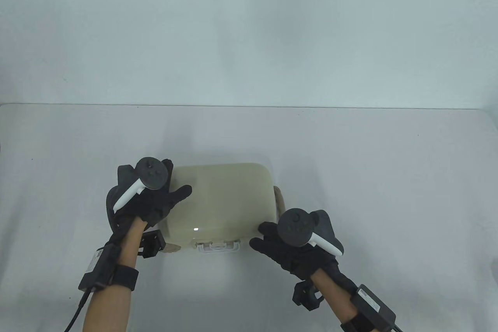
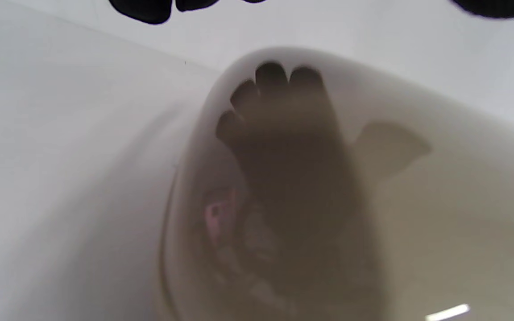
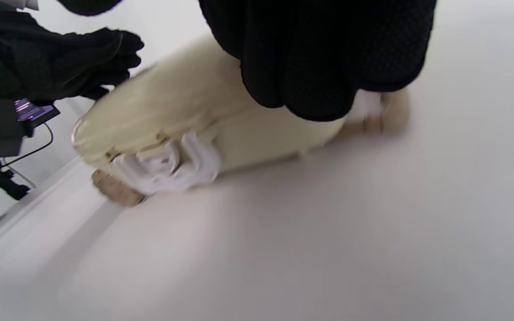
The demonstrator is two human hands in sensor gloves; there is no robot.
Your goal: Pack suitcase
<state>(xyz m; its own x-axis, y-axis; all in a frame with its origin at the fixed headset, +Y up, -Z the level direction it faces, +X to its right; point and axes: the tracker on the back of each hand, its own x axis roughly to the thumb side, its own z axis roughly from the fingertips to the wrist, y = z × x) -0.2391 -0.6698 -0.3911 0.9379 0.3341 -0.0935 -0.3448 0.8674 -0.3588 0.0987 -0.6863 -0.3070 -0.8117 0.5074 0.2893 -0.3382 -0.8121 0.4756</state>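
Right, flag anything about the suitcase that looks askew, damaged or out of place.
Nothing stands out. The cream suitcase lies flat and shut on the table, its white latch at the near edge. The left hand rests on its left end and the right hand is at its near right corner.

Table view: 1 camera, high and in front of the person, facing down and outward over the table (image 1: 350, 145) to a pale wall; both forearms enter from the bottom edge. Left wrist view: 1 camera, very close above the cream suitcase (image 2: 417, 214), blurred, looking along its glossy shell toward table and wall. Right wrist view: 1 camera, low over the tabletop, tilted, facing the suitcase's white latch (image 3: 167, 167) from nearby. Shared by all 3 views: suitcase and table surface.
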